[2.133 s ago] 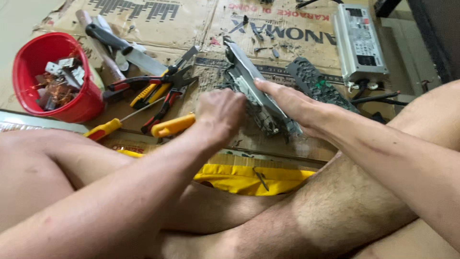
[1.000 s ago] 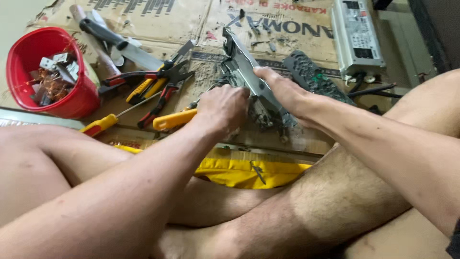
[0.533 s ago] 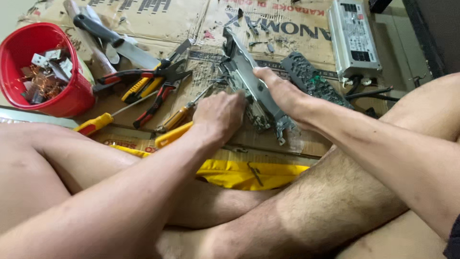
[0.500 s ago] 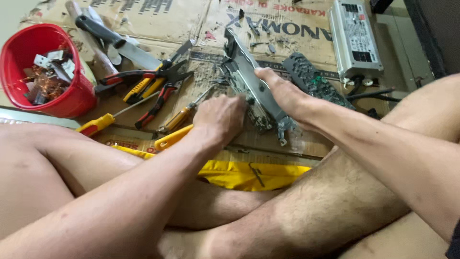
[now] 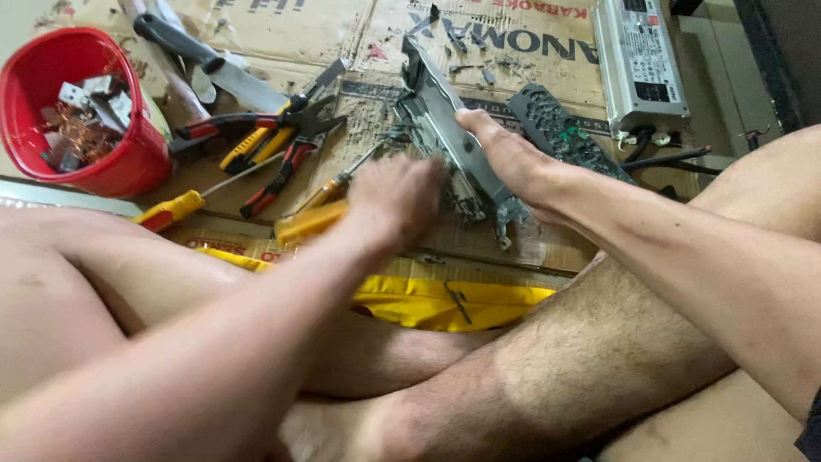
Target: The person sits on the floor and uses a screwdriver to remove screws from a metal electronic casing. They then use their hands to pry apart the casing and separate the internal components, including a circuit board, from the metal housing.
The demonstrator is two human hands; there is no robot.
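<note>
From your head camera, your right hand (image 5: pixel 513 158) lies flat along the grey metal part (image 5: pixel 449 137), whose length runs away from you, while your blurred left hand (image 5: pixel 398 201), nearer its close end, curls beside a yellow-handled screwdriver (image 5: pixel 312 218), grip unclear.

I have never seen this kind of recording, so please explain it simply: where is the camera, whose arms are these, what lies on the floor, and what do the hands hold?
The camera sits on the person's head and looks down, so both arms and the crossed legs are their own. The right hand presses on a grey metal circuit assembly standing on edge on flattened cardboard. The left hand is blurred; it is beside an orange-handled screwdriver, but whether it grips it is unclear. Nearby lie red-handled pliers, a red bucket of scrap, and a grey power supply box.
</note>
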